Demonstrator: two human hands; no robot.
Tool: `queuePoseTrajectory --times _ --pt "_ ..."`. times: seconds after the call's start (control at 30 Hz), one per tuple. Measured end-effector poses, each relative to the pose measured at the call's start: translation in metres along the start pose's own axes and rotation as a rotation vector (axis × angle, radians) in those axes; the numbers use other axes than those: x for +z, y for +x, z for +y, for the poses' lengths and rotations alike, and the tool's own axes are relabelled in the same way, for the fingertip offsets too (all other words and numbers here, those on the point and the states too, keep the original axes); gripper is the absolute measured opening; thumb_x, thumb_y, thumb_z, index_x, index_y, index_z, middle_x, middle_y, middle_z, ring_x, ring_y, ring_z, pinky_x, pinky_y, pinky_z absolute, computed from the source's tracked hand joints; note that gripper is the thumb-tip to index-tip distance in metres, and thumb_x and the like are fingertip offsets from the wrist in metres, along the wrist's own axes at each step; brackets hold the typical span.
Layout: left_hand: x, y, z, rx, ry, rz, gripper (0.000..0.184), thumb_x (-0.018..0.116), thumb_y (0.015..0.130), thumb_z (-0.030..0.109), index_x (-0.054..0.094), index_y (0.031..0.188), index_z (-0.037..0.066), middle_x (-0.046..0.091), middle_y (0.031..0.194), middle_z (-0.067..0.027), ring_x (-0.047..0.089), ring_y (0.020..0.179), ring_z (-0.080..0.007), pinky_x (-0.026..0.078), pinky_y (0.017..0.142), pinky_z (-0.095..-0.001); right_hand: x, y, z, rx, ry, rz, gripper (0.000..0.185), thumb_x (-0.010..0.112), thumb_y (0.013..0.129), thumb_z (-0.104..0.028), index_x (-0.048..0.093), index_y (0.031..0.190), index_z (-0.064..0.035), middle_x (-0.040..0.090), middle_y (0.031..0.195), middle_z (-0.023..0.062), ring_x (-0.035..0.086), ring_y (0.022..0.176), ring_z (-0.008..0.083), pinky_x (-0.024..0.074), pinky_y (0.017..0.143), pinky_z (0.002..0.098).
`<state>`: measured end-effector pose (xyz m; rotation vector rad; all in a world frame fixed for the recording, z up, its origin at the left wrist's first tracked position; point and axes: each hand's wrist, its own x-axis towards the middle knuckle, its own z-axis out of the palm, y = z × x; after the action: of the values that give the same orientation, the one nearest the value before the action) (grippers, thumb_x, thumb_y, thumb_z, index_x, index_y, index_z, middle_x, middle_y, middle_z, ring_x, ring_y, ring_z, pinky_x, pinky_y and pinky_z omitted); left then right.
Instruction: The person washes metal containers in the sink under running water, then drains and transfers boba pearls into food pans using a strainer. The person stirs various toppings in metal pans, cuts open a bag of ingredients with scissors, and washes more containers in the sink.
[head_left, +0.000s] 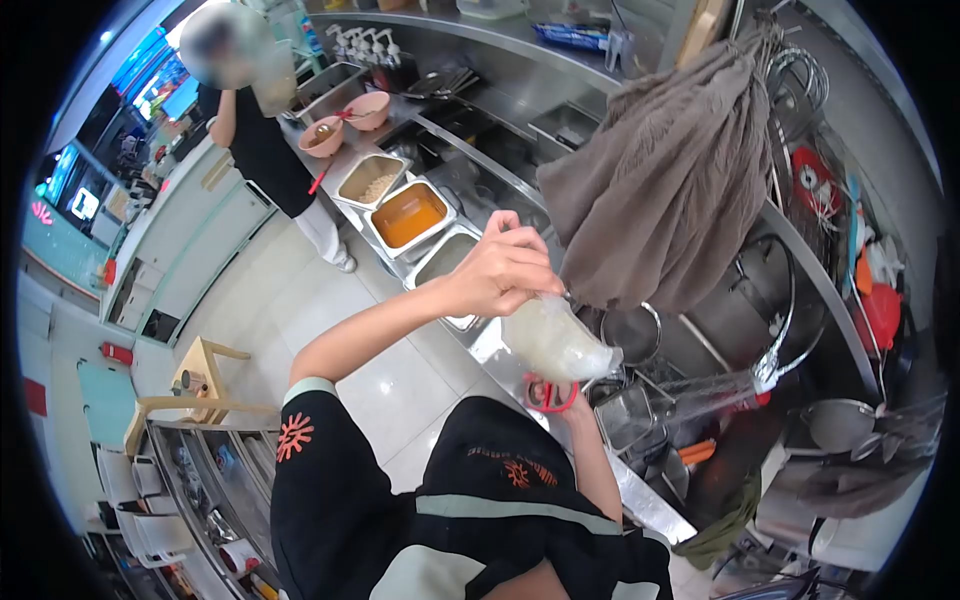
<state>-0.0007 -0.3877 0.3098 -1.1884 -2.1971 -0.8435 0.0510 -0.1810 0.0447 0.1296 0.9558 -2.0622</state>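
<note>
Blk short-slv top [335, 500] w/ pale-green trim [500, 507], orange sunburst logo [294, 437] on slv [325, 450], front lettering [540, 474] prob. orange too.

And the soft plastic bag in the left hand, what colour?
The bag is cloudy off-white; best seen in head view.

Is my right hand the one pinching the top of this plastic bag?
No, the left hand pinches the top of the plastic bag, and the right hand is below it.

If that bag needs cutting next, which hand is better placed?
Probably the right hand: it holds what look like red-handled scissors close to the bag, while the left hand is occupied gripping the bag's upper end.
</note>
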Motion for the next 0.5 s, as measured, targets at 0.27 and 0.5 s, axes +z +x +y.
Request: queuePoseTrajectory --times 0.27,0.5 --pt "-0.006 0.012 0.038 -0.146 -0.247 0.203 0.031 0.04 0.044 -0.004 0.058 0.069 0.002 0.051 0.061 -0.0069 0.047 0.062 -0.0226 0.036 0.066 -0.0334 -0.041 -0.064 -0.019 -0.225 -0.783 0.557 0.025 0.065 0.068 -0.022 0.056 0.077 -0.0001 0.058 0.062 0.0068 0.052 0.053 0.0095 0.0412 0.047 0.0228" --pt "0.008 0.008 0.047 -0.171 -0.197 0.204 0.024 0.04 0.046 -0.002 0.053 0.066 -0.002 0.048 0.057 -0.01 0.047 0.061 -0.0253 0.038 0.059 -0.0319 -0.171 -0.157 -0.011 0.051 -1.317 1.063 0.031 0.063 0.06 -0.035 0.064 0.071 -0.0058 0.06 0.067 0.0146 0.06 0.065 0.0264 0.0471 0.062 0.034"
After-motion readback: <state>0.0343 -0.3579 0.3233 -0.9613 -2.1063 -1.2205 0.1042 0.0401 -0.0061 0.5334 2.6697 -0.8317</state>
